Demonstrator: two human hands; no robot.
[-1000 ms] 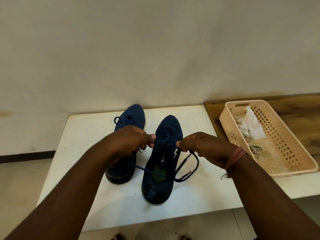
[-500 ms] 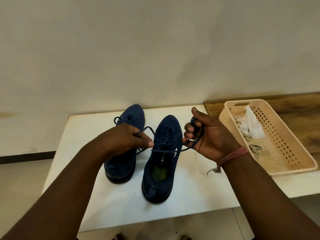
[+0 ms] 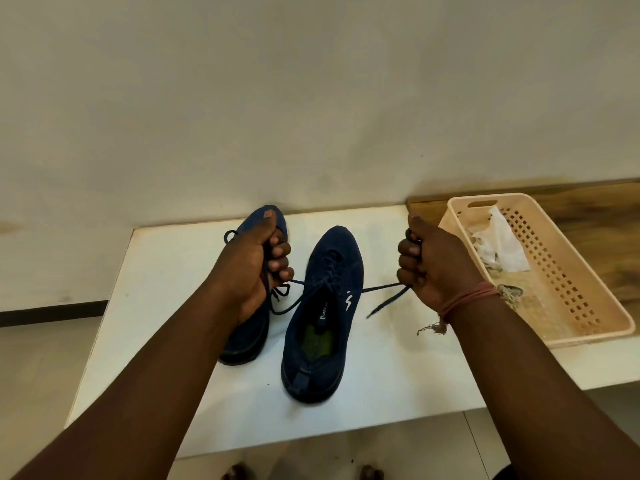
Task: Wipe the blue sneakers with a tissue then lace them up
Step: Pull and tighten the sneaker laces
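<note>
Left hand [image 3: 254, 268] fisted round one lace end, right hand [image 3: 431, 261] fisted round the other; lace [image 3: 379, 289] drawn taut across right sneaker [image 3: 322, 317]. Advised: pull evenly outward, keep shoe flat on desk [image 3: 398, 386], seat knot centrally. Left sneaker [image 3: 247, 327] just beside, partly hidden by left forearm. Both dark blue, suede-like, upright, toes to wall. Used tissue [image 3: 500, 242] in basket [image 3: 588, 306].

One head-worn camera is looking forward and down, close over the white table [image 3: 166, 271]; wall is filling the upper half.
</note>
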